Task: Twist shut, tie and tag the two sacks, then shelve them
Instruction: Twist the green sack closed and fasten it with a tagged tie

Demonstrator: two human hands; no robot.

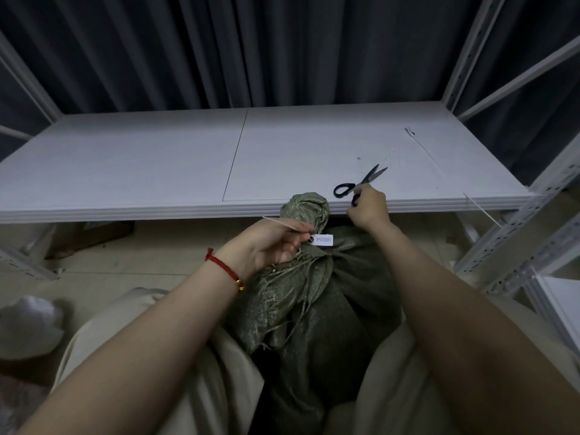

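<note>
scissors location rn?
Head view, right of centre: the scissors lie blades-open at the front edge of the white shelf, just above the green sack, with the right hand on one handle loop.

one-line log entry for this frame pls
step: trim tie | left hand: holds tie end at tag | right hand: on scissors, shelf | sack: tied, tagged, unshelved

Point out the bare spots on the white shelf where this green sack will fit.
The shelf is bare from its left post across the centre seam. The right front is crowded: scissors under the right hand, with a string running along that side.
</note>
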